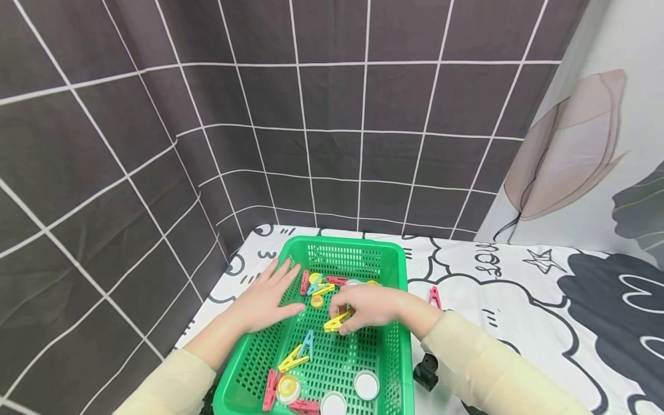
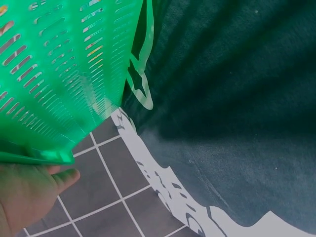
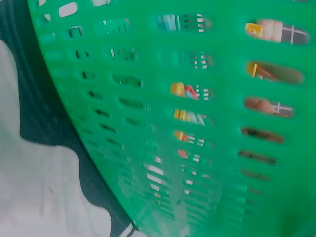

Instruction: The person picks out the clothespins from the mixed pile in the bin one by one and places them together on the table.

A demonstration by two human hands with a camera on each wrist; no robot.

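A green plastic basket (image 1: 402,369) with slotted walls stands on the patterned cloth. My left hand (image 1: 264,302) lies over its left rim, fingers spread and straight; in the left wrist view the hand (image 2: 29,192) shows beside the green rim. Inside the basket my right hand (image 1: 365,306) pinches a yellow clothespin (image 1: 334,324) between thumb and fingers. Beyond that hand lie another yellow clothespin (image 1: 324,289), a blue clothespin (image 1: 314,285) and a red clothespin (image 1: 304,282). Nearer are a blue clothespin (image 1: 306,346) and a yellow clothespin (image 1: 293,359). The right wrist view shows mostly basket wall (image 3: 158,74).
White round caps (image 1: 366,385) and red clothespins (image 1: 270,389) lie at the basket's near end, with a yellow cap (image 1: 317,301) farther in. Outside, right of the basket, are a pink clothespin (image 1: 434,296) and a small black object (image 1: 426,372). A dark gridded curtain (image 1: 332,150) hangs behind.
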